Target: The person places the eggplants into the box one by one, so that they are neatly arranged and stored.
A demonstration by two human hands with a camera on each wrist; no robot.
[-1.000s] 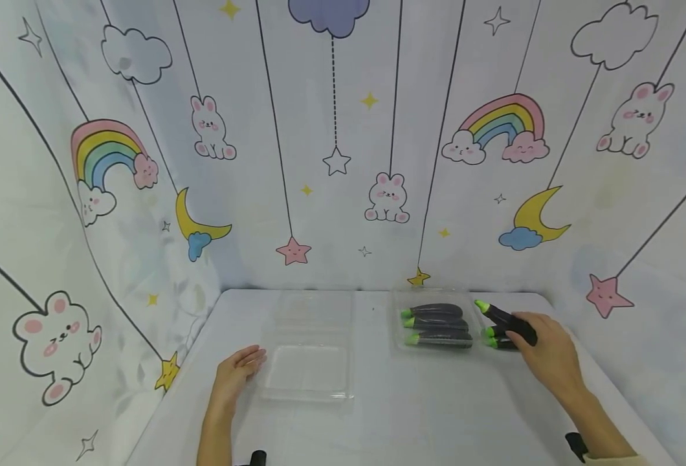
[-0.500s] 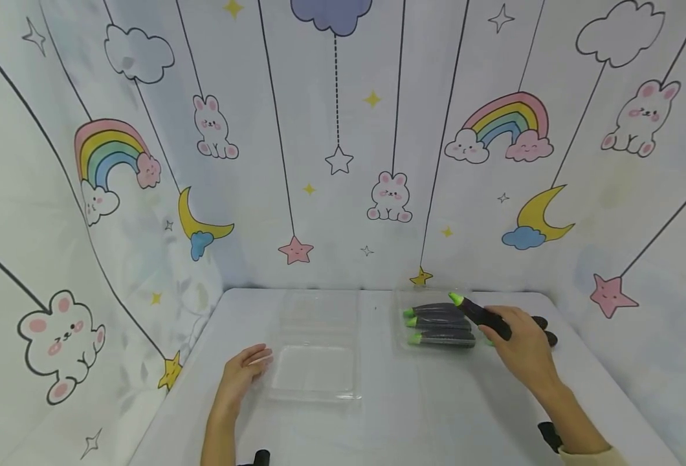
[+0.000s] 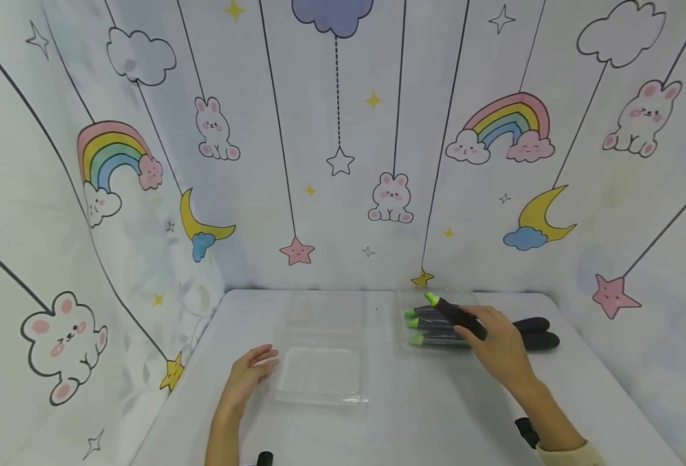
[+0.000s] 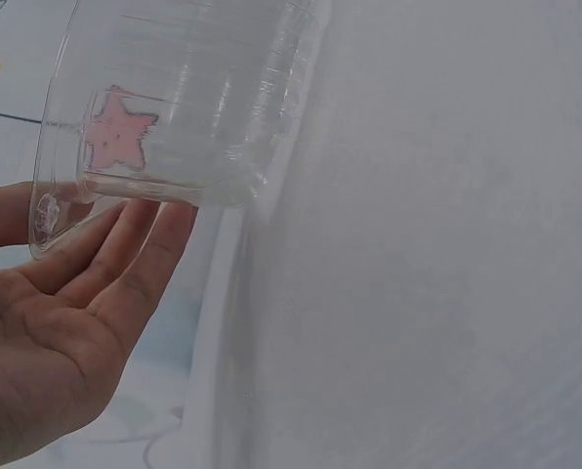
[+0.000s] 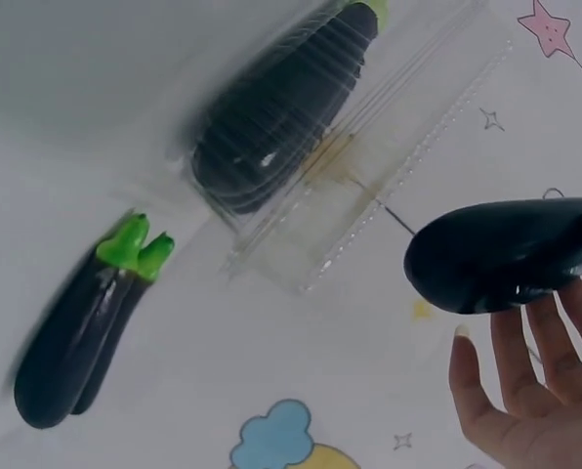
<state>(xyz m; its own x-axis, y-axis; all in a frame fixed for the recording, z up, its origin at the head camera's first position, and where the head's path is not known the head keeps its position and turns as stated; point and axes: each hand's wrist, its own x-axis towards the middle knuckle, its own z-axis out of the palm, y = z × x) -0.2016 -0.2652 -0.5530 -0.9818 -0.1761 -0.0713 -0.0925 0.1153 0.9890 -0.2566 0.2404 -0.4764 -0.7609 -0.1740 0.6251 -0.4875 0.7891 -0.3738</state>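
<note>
Right hand gripping eggplant (image 3: pixel 458 318) by the stocked tray (image 3: pixel 400 327)

White table (image 3: pixel 424 414) under the tray. Transparent box (image 3: pixel 320 372) left of it. Left hand (image 3: pixel 247 378) farther left, fingers loosely extended, touching the box, not gripping. Right hand (image 3: pixel 499 346) at tray's right, fingers curled round the eggplant, tilted, raised over tray. Three eggplants (image 3: pixel 441 338) in tray, two loose eggplants (image 5: pixel 62 342) right of it.

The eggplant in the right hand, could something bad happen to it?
The eggplant could slip: the right hand holds it in the air, and its skin looks smooth and shiny. If it gets lowered into the clear box, it might bump the three eggplants lying close together there.
</note>
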